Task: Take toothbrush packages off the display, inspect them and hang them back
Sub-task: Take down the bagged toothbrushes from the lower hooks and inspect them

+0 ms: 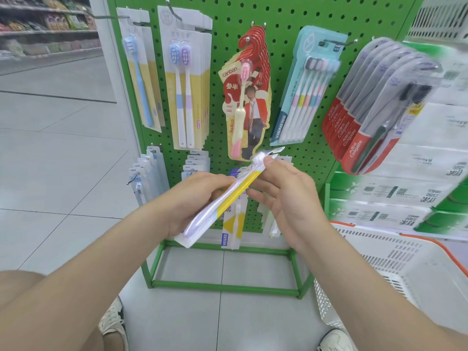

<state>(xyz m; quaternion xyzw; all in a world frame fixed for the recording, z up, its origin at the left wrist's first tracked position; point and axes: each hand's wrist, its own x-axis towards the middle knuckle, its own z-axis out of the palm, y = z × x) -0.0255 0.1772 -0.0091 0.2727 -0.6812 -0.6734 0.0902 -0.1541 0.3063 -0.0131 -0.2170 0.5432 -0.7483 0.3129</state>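
A white basket [395,252] is seen lower right. At centre, a toothbrush package [238,192] is gripped by the left hand [195,198] and pinched by the right hand [286,198], before a green pegboard [278,21].

**Toothbrush package** [228,198]: a lilac-handled brush on a yellow-and-white card, off the hooks and tilted, bristle end up and to your right. Your left grip [195,198] holds its lower half, and your right grip [286,198] pinches the bristle end. Behind it, the green pegboard display [228,46] carries hanging red canban packs [248,97] and Colgate packs [374,110].
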